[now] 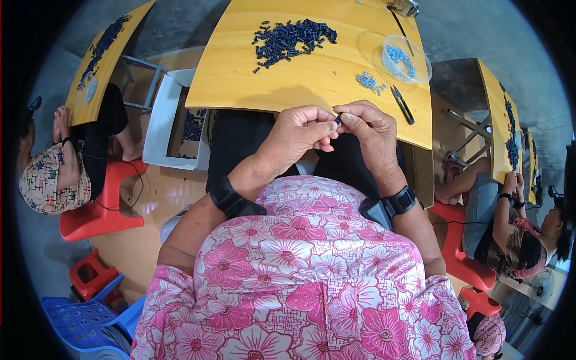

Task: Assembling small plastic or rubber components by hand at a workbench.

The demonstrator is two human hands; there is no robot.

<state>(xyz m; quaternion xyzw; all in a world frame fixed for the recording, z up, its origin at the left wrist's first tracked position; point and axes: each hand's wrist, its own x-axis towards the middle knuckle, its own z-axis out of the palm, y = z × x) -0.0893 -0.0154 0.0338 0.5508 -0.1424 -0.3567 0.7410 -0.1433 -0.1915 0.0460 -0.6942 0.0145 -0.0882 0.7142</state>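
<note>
The left hand (305,133) and right hand (368,126) pinch a small dark piece (338,120) beyond the table (225,81), where loosened fingertips could drop it floorward.

A short-sleeved blouse (327,282) is being worn, and big pink and white flowers (381,321) are covering its pink-lined cloth. Black trousers (237,141) are showing beyond its hem. A black left wristband (225,197) and a black right wristband (401,201) are carrying dark boxy modules (377,212).
</note>
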